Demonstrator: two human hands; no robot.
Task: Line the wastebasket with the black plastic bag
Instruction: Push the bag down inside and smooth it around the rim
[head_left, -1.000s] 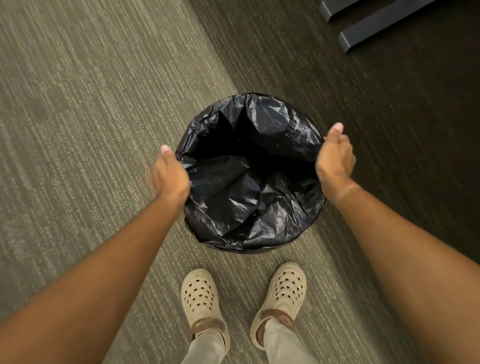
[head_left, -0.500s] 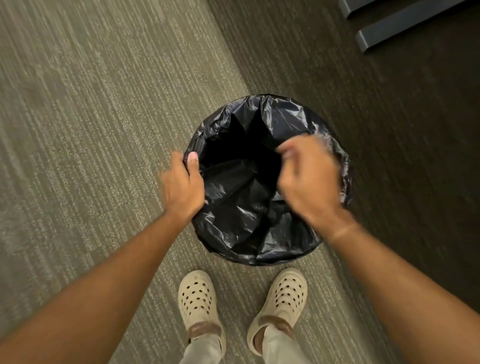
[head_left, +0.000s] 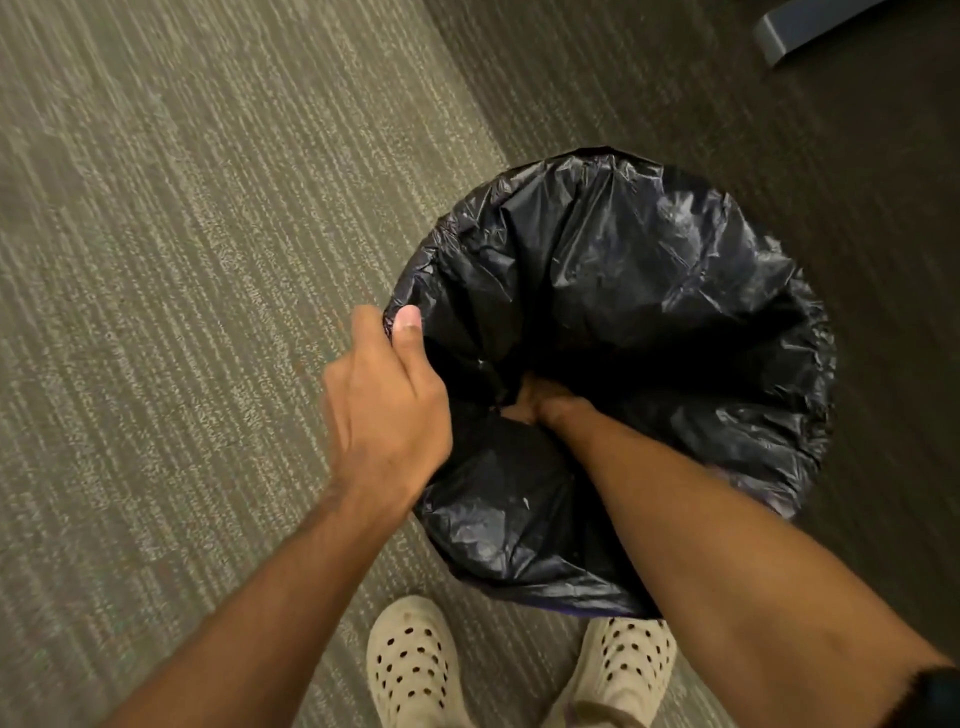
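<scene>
Carpet covers the floor, pale and streaked on one side, dark on the other, and the wastebasket stands right on the line where the two meet. From where I watch, almost none of the wastebasket itself shows; only a thin purplish edge peeks out at its near side.

The black bag is already draped over the whole rim and hangs down inside, so I judge the lining mostly done. My left hand pinches the bag's edge at the rim on the wastebasket's left side, thumb on top. My right hand is plunged into the middle of the wastebasket, wrist-deep in the folds; I cannot tell whether it is clenched or spread, since the plastic hides the fingers.

What looks left to do: push the bunched plastic down to the bottom and smooth the crumpled rim.

Just in front of the wastebasket are my two cream clogs. Well beyond it, at the far right, lies a grey furniture foot.
</scene>
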